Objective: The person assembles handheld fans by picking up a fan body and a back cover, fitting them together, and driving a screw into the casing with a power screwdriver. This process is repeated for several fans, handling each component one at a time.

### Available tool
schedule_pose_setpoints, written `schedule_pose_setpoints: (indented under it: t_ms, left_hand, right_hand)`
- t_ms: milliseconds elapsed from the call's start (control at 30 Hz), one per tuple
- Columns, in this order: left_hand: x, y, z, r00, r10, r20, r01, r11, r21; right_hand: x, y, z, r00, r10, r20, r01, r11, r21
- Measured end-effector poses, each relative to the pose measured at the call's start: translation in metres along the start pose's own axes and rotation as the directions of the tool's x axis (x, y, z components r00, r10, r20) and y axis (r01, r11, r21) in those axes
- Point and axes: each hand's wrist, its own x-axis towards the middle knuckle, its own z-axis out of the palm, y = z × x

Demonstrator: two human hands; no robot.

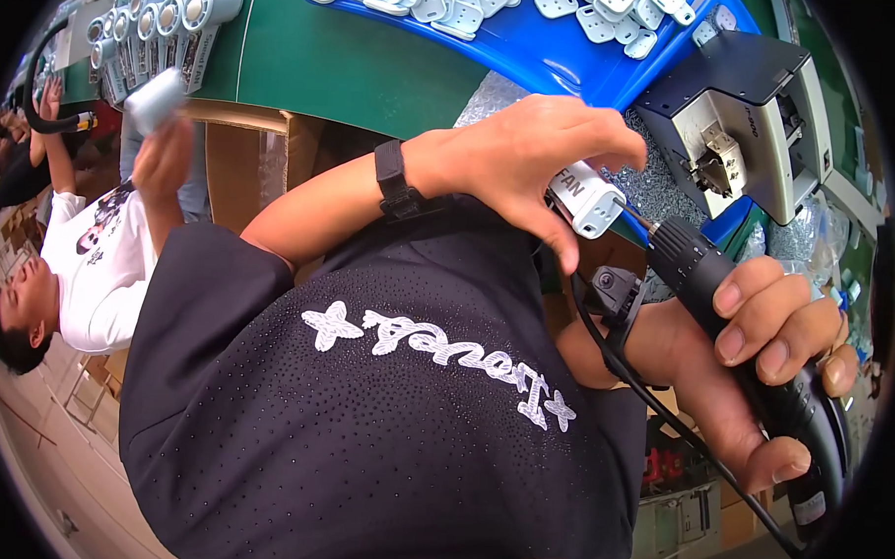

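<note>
My left hand point(521, 159), with a black band at the wrist, holds a white fan part point(595, 210) between thumb and fingers; its end faces right and shows small holes. Much of the part is hidden by the hand. In my right hand point(760, 350) is a black electric screwdriver point(687, 260), with the fingers wrapped round its body. Its thin bit points up and left and meets the end of the fan part, though whether a screw sits at the tip I cannot tell. A black cord point(650, 400) runs below the right wrist.
A black and silver screw feeder point(759, 118) stands at the upper right. Beside it a blue tray point(563, 72) holds several white plates point(457, 9). Several light-blue fans point(171, 16) lie on the green table point(287, 62). At left, a person point(98, 257) holds a blurred white piece.
</note>
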Motion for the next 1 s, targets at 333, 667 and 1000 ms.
schedule_pose_setpoints:
  t_ms: [333, 667, 1000]
  left_hand:
    - [0.011, 0.041, -0.046, 0.975, 0.136, 0.177, -0.197, 0.897, 0.396]
    - [0.176, -0.078, -0.285, 0.921, -0.327, 0.211, -0.158, 0.182, 0.971]
    - [0.101, 0.035, -0.234, 0.934, 0.339, -0.108, -0.011, 0.331, 0.944]
  right_hand:
    - [-0.003, -0.005, -0.01, 0.989, -0.099, -0.112, 0.082, 0.985, -0.152]
    - [0.036, 0.1, 0.006, 0.966, 0.17, -0.195, -0.208, 0.064, -0.976]
    - [0.066, 0.172, -0.003, 0.927, 0.185, -0.325, -0.288, -0.199, -0.937]
